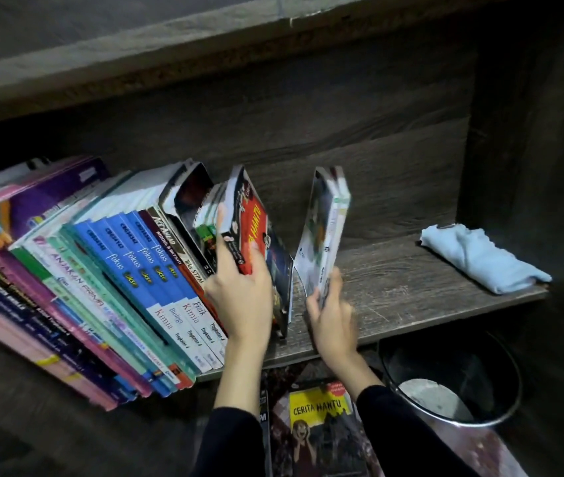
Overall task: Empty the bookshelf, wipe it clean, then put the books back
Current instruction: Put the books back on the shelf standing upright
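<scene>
Pale-blue cloth (480, 258) lies folded at the right end of the wooden shelf (411, 290), a dark bin (452, 380) below, a yellow Cerita Hantu book (321, 428) on the floor. My left hand (242, 294) grips a red-covered book (253, 228) against the leaning row of textbooks (118, 270); my right hand (332, 315) grasps thin pale books (328, 228), upright on the board just beside

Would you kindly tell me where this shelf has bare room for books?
Bare shelf board lies between the pale book in the right hand and the folded blue cloth. Leftward, the leaning row is packed tight.
</scene>
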Demonstrator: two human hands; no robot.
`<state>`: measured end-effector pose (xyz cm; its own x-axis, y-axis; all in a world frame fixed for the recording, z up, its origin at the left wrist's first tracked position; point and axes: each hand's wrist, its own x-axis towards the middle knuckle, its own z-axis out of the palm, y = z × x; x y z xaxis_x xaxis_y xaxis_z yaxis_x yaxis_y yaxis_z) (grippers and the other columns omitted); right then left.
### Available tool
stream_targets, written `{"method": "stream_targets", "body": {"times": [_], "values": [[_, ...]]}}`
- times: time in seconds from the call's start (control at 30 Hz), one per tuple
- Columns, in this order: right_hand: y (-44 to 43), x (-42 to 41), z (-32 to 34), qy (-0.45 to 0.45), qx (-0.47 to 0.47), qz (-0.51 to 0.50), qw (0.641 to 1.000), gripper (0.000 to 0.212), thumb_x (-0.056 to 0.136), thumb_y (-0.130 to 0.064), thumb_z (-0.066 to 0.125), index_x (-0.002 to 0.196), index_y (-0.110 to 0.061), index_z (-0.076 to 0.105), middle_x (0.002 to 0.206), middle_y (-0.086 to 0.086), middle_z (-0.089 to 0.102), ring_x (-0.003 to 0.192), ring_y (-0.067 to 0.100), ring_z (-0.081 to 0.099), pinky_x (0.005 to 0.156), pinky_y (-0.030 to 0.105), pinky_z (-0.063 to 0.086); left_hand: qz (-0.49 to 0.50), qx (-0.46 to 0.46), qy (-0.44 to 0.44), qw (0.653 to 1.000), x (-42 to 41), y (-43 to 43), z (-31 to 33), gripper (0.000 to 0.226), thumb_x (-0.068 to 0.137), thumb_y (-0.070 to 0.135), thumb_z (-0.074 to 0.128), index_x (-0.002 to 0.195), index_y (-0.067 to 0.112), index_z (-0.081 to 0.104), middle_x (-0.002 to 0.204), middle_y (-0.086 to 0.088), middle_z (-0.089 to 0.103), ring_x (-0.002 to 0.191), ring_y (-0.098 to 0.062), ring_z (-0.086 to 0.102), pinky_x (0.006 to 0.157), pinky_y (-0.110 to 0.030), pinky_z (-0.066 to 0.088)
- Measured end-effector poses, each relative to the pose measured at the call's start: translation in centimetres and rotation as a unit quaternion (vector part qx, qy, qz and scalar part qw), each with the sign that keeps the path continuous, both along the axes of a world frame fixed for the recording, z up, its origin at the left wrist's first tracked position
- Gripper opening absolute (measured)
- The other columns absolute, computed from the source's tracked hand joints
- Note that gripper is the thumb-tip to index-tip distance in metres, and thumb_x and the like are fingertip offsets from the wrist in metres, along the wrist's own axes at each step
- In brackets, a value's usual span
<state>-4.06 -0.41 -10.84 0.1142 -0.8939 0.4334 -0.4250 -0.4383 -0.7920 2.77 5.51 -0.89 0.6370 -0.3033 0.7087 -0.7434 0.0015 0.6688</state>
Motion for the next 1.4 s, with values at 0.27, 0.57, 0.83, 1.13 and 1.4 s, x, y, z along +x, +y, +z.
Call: {"method": "stream_targets", "body": {"times": [0.27, 0.57, 0.83, 1.13, 1.4], "values": [[-0.4, 0.4, -0.8, 0.137, -0.154, 0.031, 0.978, 0.046, 0.084, -0.023, 0.039, 0.129, -0.015, 0.041, 0.062, 0.008, 0.067, 0.036, 0.027, 0.055, 0.031, 0.029, 0.038, -0.009, 0.074, 0.069, 0.995, 0.2, -0.8, -1.1, 0.04, 0.09, 0.024, 0.06, 0.124, 0.004, 0.054, 0.077, -0.007, 0.064, 0.065, -0.023, 0.059, 0.064, -0.025, 0.039], [-0.4, -0.1, 0.4, 0.134, -0.039, 0.135, 0.981, 0.055, 0.1, -0.022, 0.043, 0.15, -0.019, 0.021, 0.094, 0.021, 0.067, 0.085, 0.039, 0.063, 0.067, 0.039, 0.042, -0.24, 0.25, 0.177, 0.921, 2.2, 2.4, -0.9, 0.051, 0.077, 0.007, 0.076, 0.119, 0.02, 0.051, 0.111, 0.002, 0.066, 0.094, -0.012, 0.067, 0.078, -0.028, 0.055], [-0.9, 0.0, 0.1, 0.108, -0.031, 0.167, 0.98, 0.057, 0.098, -0.022, 0.047, 0.15, -0.026, 0.024, 0.081, 0.02, 0.066, 0.072, 0.036, 0.062, 0.064, 0.04, 0.049, -0.078, 0.112, 0.155, 0.978, 1.0, 2.4, -3.0, 0.024, 0.078, 0.006, 0.075, 0.101, 0.006, 0.07, 0.094, -0.004, 0.071, 0.068, 0.009, 0.062, 0.069, -0.004, 0.047], [-1.0, 0.3, -0.2, 0.122, -0.027, 0.16, 0.979, 0.055, 0.098, -0.024, 0.047, 0.148, -0.032, 0.027, 0.097, 0.02, 0.067, 0.083, 0.04, 0.063, 0.072, 0.043, 0.047, 0.011, 0.093, 0.044, 0.995, 0.7, -0.6, -4.5, 0.007, 0.086, 0.0, 0.057, 0.091, 0.005, 0.058, 0.094, -0.006, 0.063, 0.083, -0.022, 0.066, 0.074, -0.036, 0.054], [-4.3, -0.9, -1.1, -0.034, 0.152, 0.262, 0.952, 0.06, 0.081, -0.029, 0.074, 0.133, -0.04, 0.046, 0.128, -0.005, 0.057, 0.118, 0.014, 0.056, 0.108, 0.037, 0.04, -0.017, 0.169, -0.004, 0.985, 0.1, 0.5, -6.7, 0.037, 0.086, -0.005, 0.056, 0.122, 0.005, 0.05, 0.119, -0.007, 0.052, 0.09, -0.018, 0.063, 0.073, -0.032, 0.053]]}}
